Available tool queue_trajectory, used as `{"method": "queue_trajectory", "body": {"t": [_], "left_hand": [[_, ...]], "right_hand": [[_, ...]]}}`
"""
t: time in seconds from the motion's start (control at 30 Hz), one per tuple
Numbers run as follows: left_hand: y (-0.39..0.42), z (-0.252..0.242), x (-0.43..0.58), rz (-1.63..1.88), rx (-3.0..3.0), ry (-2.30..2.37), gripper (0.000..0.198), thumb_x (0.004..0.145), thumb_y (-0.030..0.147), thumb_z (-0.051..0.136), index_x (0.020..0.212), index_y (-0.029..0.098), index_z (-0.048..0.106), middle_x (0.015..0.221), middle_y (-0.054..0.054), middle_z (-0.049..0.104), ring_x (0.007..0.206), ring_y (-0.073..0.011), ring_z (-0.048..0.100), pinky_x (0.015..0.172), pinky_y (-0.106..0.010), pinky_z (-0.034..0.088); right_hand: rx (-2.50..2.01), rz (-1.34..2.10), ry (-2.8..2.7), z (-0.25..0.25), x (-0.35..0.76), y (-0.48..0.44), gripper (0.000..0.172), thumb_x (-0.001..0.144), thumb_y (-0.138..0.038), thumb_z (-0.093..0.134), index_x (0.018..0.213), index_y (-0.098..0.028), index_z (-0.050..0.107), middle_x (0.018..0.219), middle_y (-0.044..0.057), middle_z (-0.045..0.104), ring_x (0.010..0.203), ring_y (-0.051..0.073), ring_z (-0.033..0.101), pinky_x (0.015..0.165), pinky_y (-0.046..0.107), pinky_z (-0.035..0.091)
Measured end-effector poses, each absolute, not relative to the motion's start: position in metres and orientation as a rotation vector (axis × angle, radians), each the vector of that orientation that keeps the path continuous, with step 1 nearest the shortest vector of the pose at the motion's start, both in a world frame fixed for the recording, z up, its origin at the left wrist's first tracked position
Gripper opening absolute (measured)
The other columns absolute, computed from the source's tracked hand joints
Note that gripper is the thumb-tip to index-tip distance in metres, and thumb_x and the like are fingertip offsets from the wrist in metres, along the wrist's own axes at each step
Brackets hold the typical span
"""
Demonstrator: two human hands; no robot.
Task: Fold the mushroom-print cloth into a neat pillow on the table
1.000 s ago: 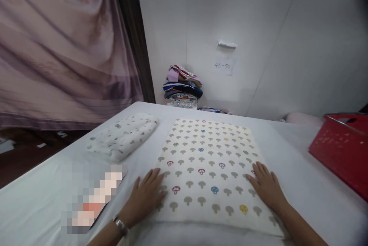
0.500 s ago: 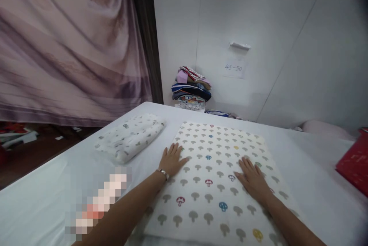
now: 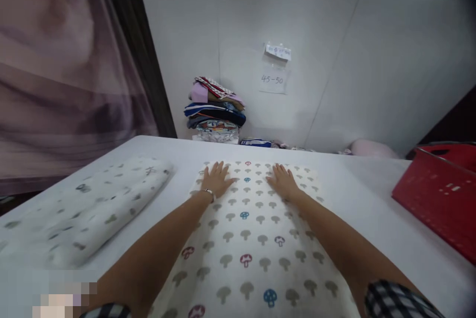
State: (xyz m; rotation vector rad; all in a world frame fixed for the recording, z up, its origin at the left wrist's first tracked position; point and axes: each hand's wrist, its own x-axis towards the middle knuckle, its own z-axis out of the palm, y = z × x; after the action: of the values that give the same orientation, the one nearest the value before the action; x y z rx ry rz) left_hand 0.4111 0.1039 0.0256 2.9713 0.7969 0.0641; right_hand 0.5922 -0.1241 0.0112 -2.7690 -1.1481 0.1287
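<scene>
A white cloth printed with grey and coloured mushrooms [image 3: 245, 235] lies spread out in front of me on the white table [image 3: 357, 194]. My left hand [image 3: 217, 180] rests flat on its far left part, fingers spread, with a bracelet round the wrist. On the far right part, my right hand [image 3: 284, 182] presses down flat as well, its fingers stretched forward. Neither hand grips anything. To the left lies a folded white cloth with small dark prints [image 3: 107, 204], apart from the mushroom cloth.
A red basket [image 3: 439, 194] stands at the right edge. Beyond the table rises a pile of folded fabrics [image 3: 215, 112] by the wall, under a paper marked 45-50 [image 3: 273, 80]. A pinkish curtain [image 3: 48, 75] hangs at the left. A blurred patch covers the lower left corner.
Both hands have slid forward over the mushroom cloth, towards its far edge. My view has shifted to the right and closer, so more of the red basket shows.
</scene>
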Motion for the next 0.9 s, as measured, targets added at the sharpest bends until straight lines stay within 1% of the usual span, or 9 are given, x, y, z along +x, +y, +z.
{"method": "queue_trajectory", "body": {"t": [0.1, 0.2, 0.33, 0.43, 0.57, 0.63, 0.7, 0.8, 0.9], "left_hand": [[0.129, 0.014, 0.420, 0.023, 2.900, 0.916, 0.075, 0.083, 0.065, 0.019, 0.141, 0.019, 0.028, 0.151, -0.010, 0.017, 0.138, -0.0297, 0.012, 0.108, -0.055, 0.012], [0.144, 0.002, 0.420, 0.044, 2.858, 0.959, 0.080, 0.079, 0.070, 0.016, 0.142, 0.022, 0.025, 0.152, -0.009, 0.016, 0.139, -0.0295, 0.011, 0.107, -0.057, 0.013], [0.145, -0.002, 0.419, 0.058, 2.849, 0.958, 0.080, 0.078, 0.070, 0.016, 0.142, 0.022, 0.025, 0.152, -0.008, 0.016, 0.139, -0.0290, 0.011, 0.108, -0.057, 0.012], [0.141, 0.002, 0.420, 0.067, 2.851, 0.968, 0.079, 0.079, 0.069, 0.017, 0.141, 0.022, 0.026, 0.152, -0.008, 0.017, 0.139, -0.0289, 0.011, 0.108, -0.057, 0.011], [0.139, 0.005, 0.420, 0.044, 2.844, 0.973, 0.078, 0.079, 0.068, 0.017, 0.142, 0.022, 0.026, 0.152, -0.008, 0.015, 0.139, -0.0284, 0.009, 0.108, -0.056, 0.011], [0.140, 0.005, 0.420, 0.037, 2.843, 0.975, 0.079, 0.079, 0.069, 0.016, 0.142, 0.022, 0.025, 0.152, -0.008, 0.015, 0.139, -0.0285, 0.009, 0.108, -0.056, 0.011], [0.141, 0.005, 0.420, 0.041, 2.846, 0.979, 0.079, 0.079, 0.069, 0.016, 0.142, 0.022, 0.025, 0.152, -0.008, 0.015, 0.139, -0.0284, 0.010, 0.108, -0.055, 0.011], [0.140, 0.005, 0.420, 0.036, 2.851, 0.987, 0.079, 0.078, 0.069, 0.017, 0.142, 0.022, 0.025, 0.152, -0.007, 0.015, 0.139, -0.0279, 0.009, 0.108, -0.055, 0.011], [0.139, 0.007, 0.419, 0.025, 2.853, 0.988, 0.079, 0.079, 0.069, 0.017, 0.142, 0.021, 0.025, 0.152, -0.007, 0.015, 0.139, -0.0276, 0.009, 0.108, -0.055, 0.012]], "right_hand": [[-2.801, 0.139, -0.988, 0.002, 0.621, -0.132, 0.062, 0.092, -0.051, 0.024, 0.142, -0.014, 0.027, 0.150, 0.009, 0.018, 0.138, 0.023, 0.012, 0.109, 0.046, 0.008], [-2.786, 0.139, -0.947, -0.005, 0.634, -0.140, 0.060, 0.091, -0.051, 0.026, 0.141, -0.018, 0.029, 0.150, 0.007, 0.020, 0.137, 0.022, 0.012, 0.109, 0.046, 0.008], [-2.758, 0.111, -0.929, -0.001, 0.647, -0.145, 0.052, 0.092, -0.050, 0.029, 0.136, -0.024, 0.039, 0.147, 0.003, 0.030, 0.135, 0.020, 0.021, 0.108, 0.038, 0.017], [-2.782, 0.012, -0.771, 0.008, 0.668, -0.161, 0.047, 0.094, -0.040, 0.026, 0.135, -0.022, 0.041, 0.144, 0.006, 0.035, 0.134, 0.019, 0.024, 0.107, 0.034, 0.022], [-2.837, -0.019, -0.486, 0.014, 0.701, -0.195, 0.044, 0.090, -0.034, 0.038, 0.128, -0.014, 0.050, 0.130, 0.014, 0.051, 0.120, 0.025, 0.045, 0.097, 0.035, 0.035], [-2.843, -0.002, -0.420, 0.013, 0.714, -0.206, 0.043, 0.084, -0.035, 0.049, 0.119, -0.013, 0.058, 0.120, 0.015, 0.058, 0.109, 0.026, 0.054, 0.089, 0.034, 0.041], [-2.829, -0.009, -0.413, 0.013, 0.720, -0.212, 0.037, 0.077, -0.032, 0.058, 0.110, -0.014, 0.064, 0.111, 0.013, 0.063, 0.101, 0.026, 0.058, 0.084, 0.032, 0.044], [-2.779, -0.086, -0.455, 0.012, 0.718, -0.213, 0.029, 0.074, -0.022, 0.057, 0.100, -0.016, 0.067, 0.102, 0.011, 0.066, 0.094, 0.023, 0.059, 0.080, 0.029, 0.044], [-2.695, -0.220, -0.567, 0.010, 0.704, -0.213, 0.031, 0.075, -0.013, 0.048, 0.100, -0.018, 0.065, 0.110, 0.009, 0.062, 0.104, 0.021, 0.053, 0.086, 0.028, 0.040]]}}
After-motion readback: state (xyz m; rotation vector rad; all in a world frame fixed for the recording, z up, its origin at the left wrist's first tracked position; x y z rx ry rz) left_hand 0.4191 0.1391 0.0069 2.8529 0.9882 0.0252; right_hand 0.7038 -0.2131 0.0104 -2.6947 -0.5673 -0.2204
